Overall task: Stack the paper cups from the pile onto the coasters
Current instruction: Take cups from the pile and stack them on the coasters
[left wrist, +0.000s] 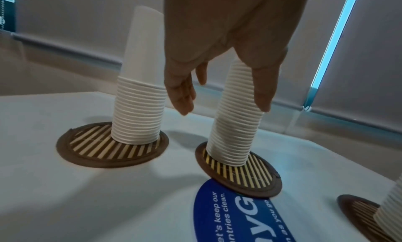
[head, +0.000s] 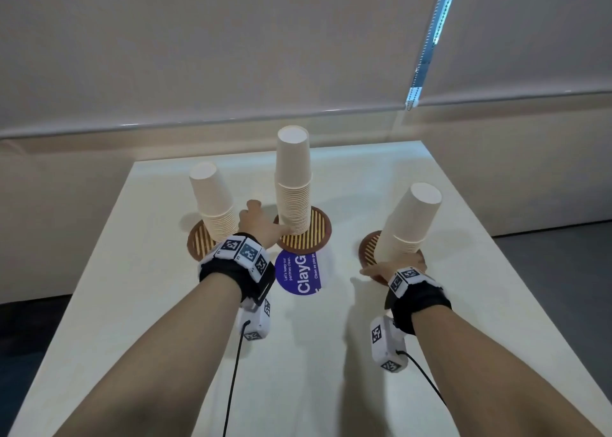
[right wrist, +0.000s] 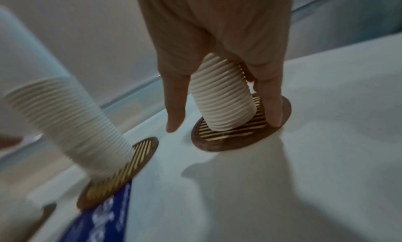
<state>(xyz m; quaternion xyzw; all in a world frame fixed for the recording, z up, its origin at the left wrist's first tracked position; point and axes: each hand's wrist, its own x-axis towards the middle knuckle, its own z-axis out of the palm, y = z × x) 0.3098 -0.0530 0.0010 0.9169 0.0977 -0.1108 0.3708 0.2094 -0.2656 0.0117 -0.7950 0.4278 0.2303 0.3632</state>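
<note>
White bench (head: pixel 298 354) carries three cup stacks (head: pixel 294 185) on coasters (head: pixel 319 234), no loose pile visible; left hand (head: pixel 256 221) spread at ten o'clock, right hand (head: pixel 381 271) spread around the two o'clock stack.

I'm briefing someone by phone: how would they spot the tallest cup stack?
On the white table sit three round slatted coasters, each bearing upturned paper cups. Take the middle coaster, which overlaps a blue sticker. Its cup stack stands upright and tallest, between the left and right stacks.
</note>
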